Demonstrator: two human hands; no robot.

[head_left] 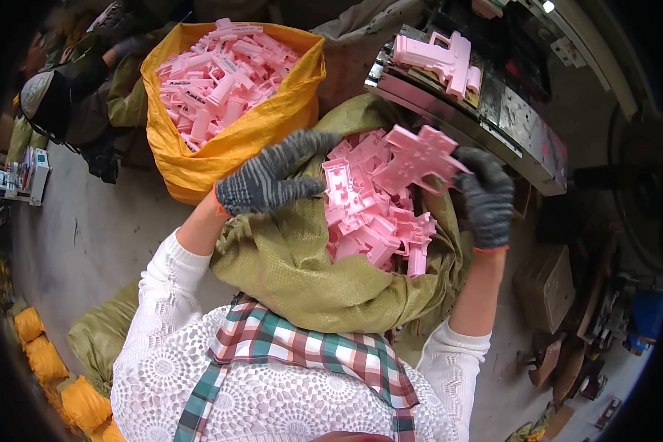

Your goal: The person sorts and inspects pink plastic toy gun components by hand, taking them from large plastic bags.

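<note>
Shell [422,157], pink and gun-shaped, is hanging near the olive sack's [309,283] right edge, the right hand [486,195] pinching one end; the left hand [276,175] is hovering spread, empty, by the left edge. That one-ended grip could be inviting a slip — dropping it among the pink parts [373,239].

two grey gloves [261,180], two open sacks [302,276], pink gun-shaped pieces [426,147] past counting

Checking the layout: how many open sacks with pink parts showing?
2: the orange sack at upper left, and the olive-green sack at centre. More could be hidden behind other things or at the dark edges.
</note>
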